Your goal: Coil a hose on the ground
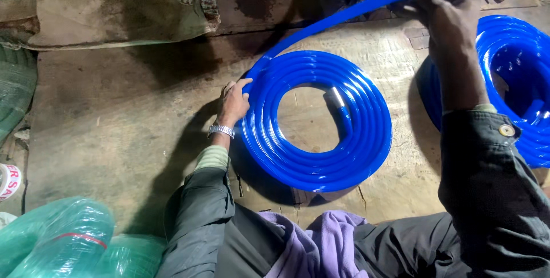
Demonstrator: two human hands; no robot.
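A flat coil of glossy blue hose [321, 158] lies on the floor in front of me, its inner end capped with a pale tip near the coil's hole. My left hand [236, 102], with a metal watch on the wrist, presses against the coil's left outer edge. From there the free length of blue hose [344, 16] rises toward the upper right. My right hand [450, 12] is closed around that raised length, held above the floor.
A second, larger blue hose coil [515, 66] lies at the right. Green translucent hose rolls [63, 243] sit at the lower left and along the left edge. A tape roll [8, 180] lies at far left. Purple cloth [326, 243] covers my lap. Worn sacking [114, 9] lies behind.
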